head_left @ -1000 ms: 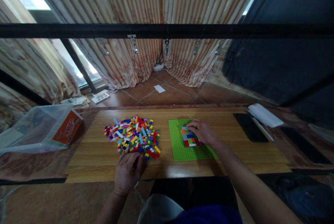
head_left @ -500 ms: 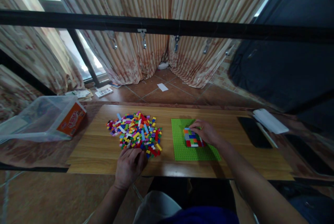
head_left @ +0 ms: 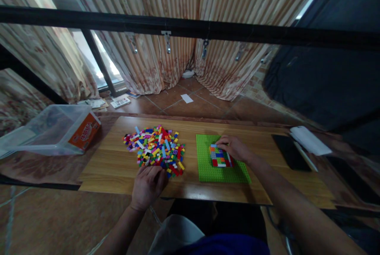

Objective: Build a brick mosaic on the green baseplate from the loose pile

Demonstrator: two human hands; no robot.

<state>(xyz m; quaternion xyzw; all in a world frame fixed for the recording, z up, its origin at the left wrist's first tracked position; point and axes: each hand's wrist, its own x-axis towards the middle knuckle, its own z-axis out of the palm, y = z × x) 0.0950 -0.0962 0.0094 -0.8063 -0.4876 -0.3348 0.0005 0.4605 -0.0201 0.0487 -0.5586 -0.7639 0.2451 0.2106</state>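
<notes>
A green studded baseplate (head_left: 204,172) lies on the wooden table. On it stands a flat block of colourful building bricks (head_left: 218,156), with red, white, blue, orange and grey pieces in rows. My right hand (head_left: 236,148) reaches over its right side, thumb and fingers pinched on a brick at the back edge; the fingers mostly cover that brick. To the left is a loose pile of mixed bricks (head_left: 158,146). My left hand (head_left: 150,183) rests at the pile's front edge with its fingers curled closed. Whatever those fingers may hold is hidden.
A clear plastic box (head_left: 53,128) with an orange label stands left of the table. On the right lie a black flat panel (head_left: 289,152) and a white object (head_left: 310,140). A dark metal bar (head_left: 184,23) with hanging clips crosses in front of the curtains.
The whole view has shifted slightly. Both hands stay in nearly the same places, the right at the back edge of the brick block and the left at the pile.
</notes>
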